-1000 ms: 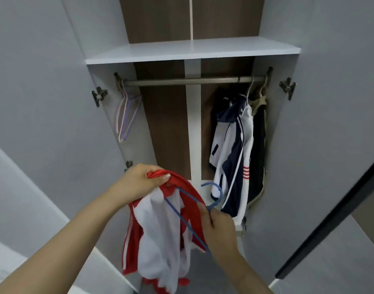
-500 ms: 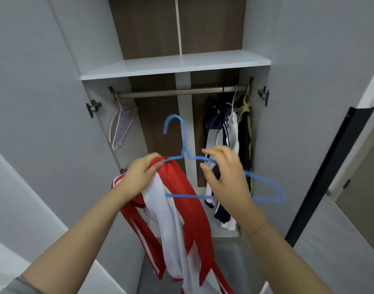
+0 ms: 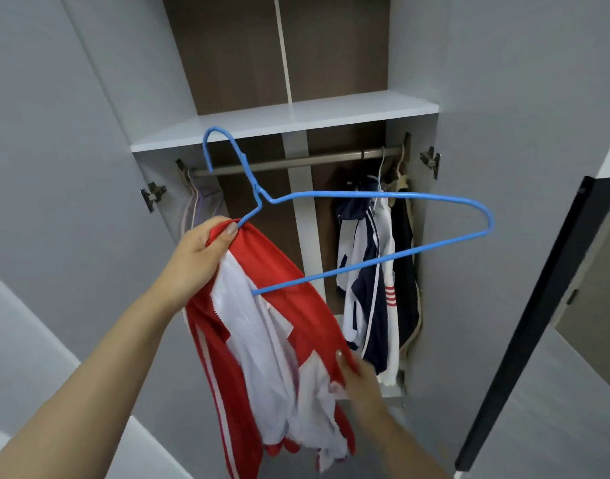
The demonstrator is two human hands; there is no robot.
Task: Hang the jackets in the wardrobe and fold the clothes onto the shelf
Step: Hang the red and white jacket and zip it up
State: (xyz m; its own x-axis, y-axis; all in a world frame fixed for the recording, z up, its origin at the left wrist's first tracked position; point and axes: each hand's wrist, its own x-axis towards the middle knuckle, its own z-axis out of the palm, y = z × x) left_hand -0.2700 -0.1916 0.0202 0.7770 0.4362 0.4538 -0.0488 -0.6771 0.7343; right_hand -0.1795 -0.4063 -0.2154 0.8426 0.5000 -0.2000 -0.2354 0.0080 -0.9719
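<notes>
Change since half a second ago: right hand [image 3: 360, 375] has left the blue hanger [image 3: 365, 216] and dropped to the lower front of the red-and-white jacket [image 3: 262, 323]; the hanger now tilts higher, hook near the rail [image 3: 296, 164].

Hands — left hand [image 3: 199, 257] grips the jacket's collar together with the hanger's left arm; right hand pinches the red front edge low down, though blur makes the exact hold uncertain.

Jacket — in front of the open wardrobe, draped from the left hand, only one end of the hanger inside it; the other shoulder not yet threaded.

Done — several jackets [image 3: 372, 271] already hang at the rail's right end.

Left — finish seating this jacket on its hanger, hook it on the rail. Spare hangers [image 3: 196, 209] wait at the left end. The shelf [image 3: 296, 122] carries no folded clothes, so folding appears wholly outstanding.
</notes>
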